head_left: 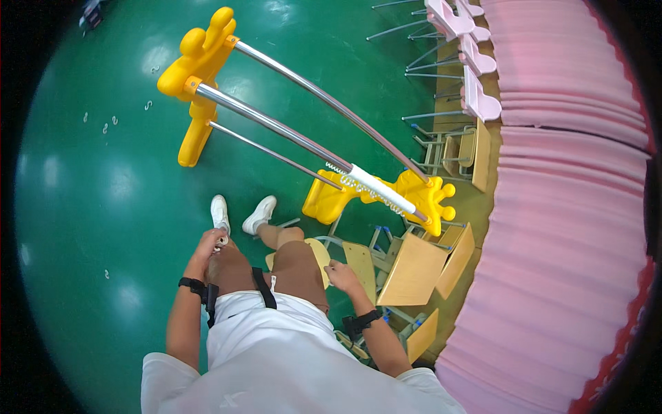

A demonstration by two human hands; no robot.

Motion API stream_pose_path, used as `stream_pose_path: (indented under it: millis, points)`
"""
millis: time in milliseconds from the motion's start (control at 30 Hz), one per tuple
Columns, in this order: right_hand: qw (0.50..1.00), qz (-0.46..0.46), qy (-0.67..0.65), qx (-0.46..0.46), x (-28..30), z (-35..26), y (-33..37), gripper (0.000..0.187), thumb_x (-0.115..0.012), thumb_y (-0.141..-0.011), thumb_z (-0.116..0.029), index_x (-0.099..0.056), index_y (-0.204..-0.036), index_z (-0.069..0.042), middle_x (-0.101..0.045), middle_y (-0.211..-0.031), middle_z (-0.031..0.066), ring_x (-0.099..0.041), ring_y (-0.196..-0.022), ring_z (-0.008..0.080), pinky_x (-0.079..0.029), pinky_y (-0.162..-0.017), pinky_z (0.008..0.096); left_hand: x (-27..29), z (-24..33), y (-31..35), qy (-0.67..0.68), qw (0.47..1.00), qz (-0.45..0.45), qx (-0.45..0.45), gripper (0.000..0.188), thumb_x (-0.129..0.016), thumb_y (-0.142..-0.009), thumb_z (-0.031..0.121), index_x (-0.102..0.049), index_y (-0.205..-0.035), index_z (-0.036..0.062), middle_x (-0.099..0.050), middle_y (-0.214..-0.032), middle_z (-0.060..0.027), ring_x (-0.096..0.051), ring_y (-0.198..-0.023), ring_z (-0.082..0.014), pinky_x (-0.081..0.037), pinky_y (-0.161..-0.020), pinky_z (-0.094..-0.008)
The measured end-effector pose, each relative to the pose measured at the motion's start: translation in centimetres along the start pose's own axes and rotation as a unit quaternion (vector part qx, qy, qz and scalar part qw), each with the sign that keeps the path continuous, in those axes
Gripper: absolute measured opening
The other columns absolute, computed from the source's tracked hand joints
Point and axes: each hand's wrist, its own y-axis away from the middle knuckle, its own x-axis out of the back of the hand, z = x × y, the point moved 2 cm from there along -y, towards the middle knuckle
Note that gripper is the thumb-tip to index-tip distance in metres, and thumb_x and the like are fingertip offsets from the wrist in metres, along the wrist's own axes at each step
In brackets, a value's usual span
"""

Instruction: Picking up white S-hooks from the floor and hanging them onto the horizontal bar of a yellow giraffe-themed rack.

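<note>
My left hand (207, 245) hangs beside my left thigh, closed around a small white ring-like piece (222, 241). Over by the wooden chair at my right knee is my right hand (343, 277), loosely curled with the fingers partly apart and nothing visible in it. Ahead stands a clothes rack with metal bars (276, 128) between two yellow giraffe-shaped ends, one to the left (200, 65) and one to the right (324, 200). A white sleeve (380, 188) covers the right part of the middle bar. White curly rings or hooks (355, 182) cluster along it.
Wooden desks (412, 269) and chairs (358, 265) crowd my right side. Pink chairs (480, 96) line up farther off, next to a pink curtain (552, 207). Several small white S-shaped pieces (148, 105) lie on the green floor (103, 207) to the left.
</note>
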Motion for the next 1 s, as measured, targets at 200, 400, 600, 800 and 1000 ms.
stream_pose_path:
  millis: [200,400,600,800,1000]
  points:
    - [0.999,-0.016,0.013,0.036,0.7,1.6,-2.9,0.033,-0.042,-0.088,-0.025,-0.058,-0.1,0.001,-0.062,-0.096,0.0305,-0.06,-0.092,0.0452,-0.046,-0.081,0.0504,-1.4,-2.6,-2.6,0.046,0.998,0.022,-0.037,0.021,-0.059,-0.079,0.032,-0.058,-0.075,0.0109,-0.056,-0.07,-0.0006,-0.055,-0.058,-0.012,-0.036,-0.043,-0.0254]
    - [0.988,0.003,0.093,0.127,2.6,8.5,-9.3,0.022,-0.044,-0.086,-0.017,-0.056,-0.099,-0.003,-0.063,-0.086,0.0276,-0.06,-0.087,0.0454,-0.046,-0.077,0.0512,-4.5,-3.0,-4.3,0.078,0.995,0.048,-0.048,0.021,-0.059,-0.082,0.029,-0.058,-0.077,0.0094,-0.055,-0.071,-0.0016,-0.051,-0.055,-0.0118,-0.033,-0.042,-0.0262]
    - [0.962,-0.016,0.243,0.126,6.4,17.5,-15.8,0.022,-0.047,-0.088,-0.02,-0.056,-0.102,-0.005,-0.064,-0.088,0.0259,-0.062,-0.084,0.0429,-0.049,-0.072,0.0528,-7.7,-4.5,-5.6,0.1,0.981,0.157,-0.059,0.022,-0.06,-0.081,0.032,-0.062,-0.083,0.0109,-0.058,-0.079,0.0004,-0.056,-0.074,-0.0123,-0.041,-0.062,-0.0295]
    - [0.946,-0.085,0.299,0.087,4.1,26.0,-18.0,0.03,-0.043,-0.094,-0.029,-0.058,-0.107,-0.006,-0.064,-0.098,0.0248,-0.062,-0.089,0.0421,-0.049,-0.076,0.052,-10.7,-5.8,-9.0,0.091,0.982,0.16,-0.052,0.024,-0.06,-0.08,0.035,-0.063,-0.09,0.0129,-0.061,-0.084,-0.0005,-0.057,-0.077,-0.0133,-0.042,-0.064,-0.0306]
    - [0.998,0.04,0.052,0.004,-0.1,30.9,-19.7,0.033,-0.042,-0.094,-0.025,-0.06,-0.101,0.002,-0.062,-0.087,0.0245,-0.057,-0.083,0.0433,-0.044,-0.074,0.0446,-9.5,-13.4,-17.5,0.133,0.981,0.135,-0.039,0.026,-0.059,-0.08,0.038,-0.063,-0.088,0.0136,-0.062,-0.084,-0.0002,-0.057,-0.077,-0.0134,-0.041,-0.063,-0.0305]
